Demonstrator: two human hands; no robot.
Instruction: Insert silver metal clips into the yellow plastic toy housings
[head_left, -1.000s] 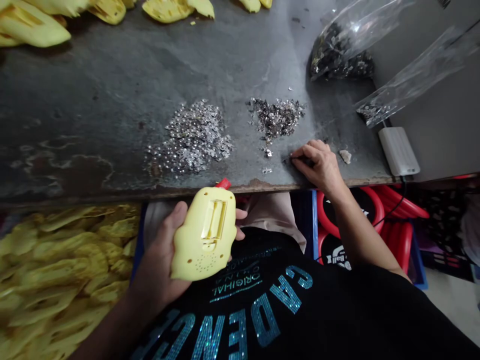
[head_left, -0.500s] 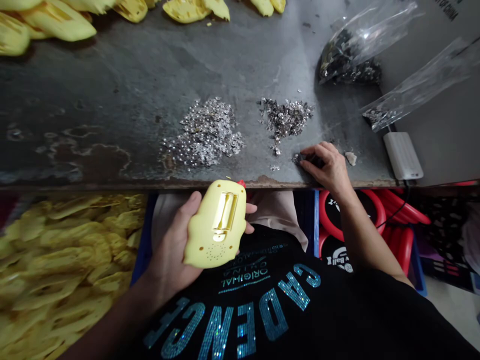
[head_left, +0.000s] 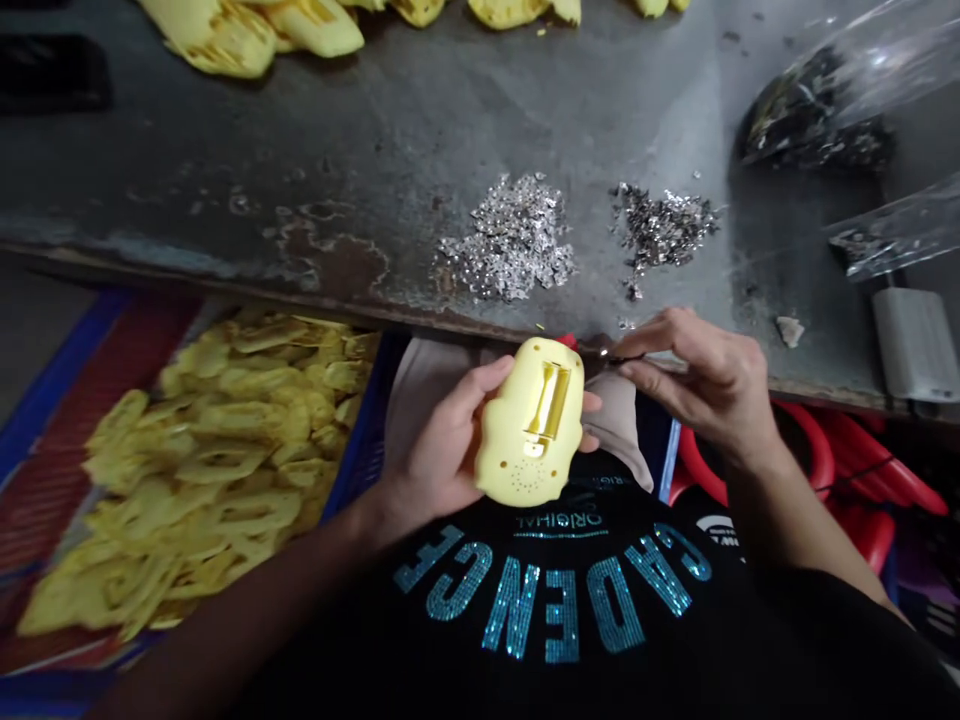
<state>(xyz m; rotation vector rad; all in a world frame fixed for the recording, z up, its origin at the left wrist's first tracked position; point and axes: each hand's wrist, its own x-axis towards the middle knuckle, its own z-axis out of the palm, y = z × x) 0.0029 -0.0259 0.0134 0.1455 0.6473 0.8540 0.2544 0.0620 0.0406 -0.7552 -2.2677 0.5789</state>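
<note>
My left hand (head_left: 442,440) grips a yellow plastic toy shell (head_left: 531,422) over my lap, its open battery slot facing up and a red tip at its far end. My right hand (head_left: 701,375) is just right of the shell at the table edge, thumb and fingers pinched on a small metal piece (head_left: 609,353). Two heaps of small metal parts lie on the dark table (head_left: 360,150) just beyond: a bright silver heap (head_left: 510,240) and a darker heap (head_left: 664,225).
A bin of yellow shells (head_left: 225,450) sits low at the left. More yellow shells (head_left: 247,30) line the table's far edge. Clear bags of metal parts (head_left: 817,120) and a white box (head_left: 915,345) lie at the right. Red plastic items (head_left: 862,480) sit below the table.
My right hand has left the tabletop and come to the shell with a small metal piece pinched. My left hand has raised the shell slightly. The view has shifted left.
</note>
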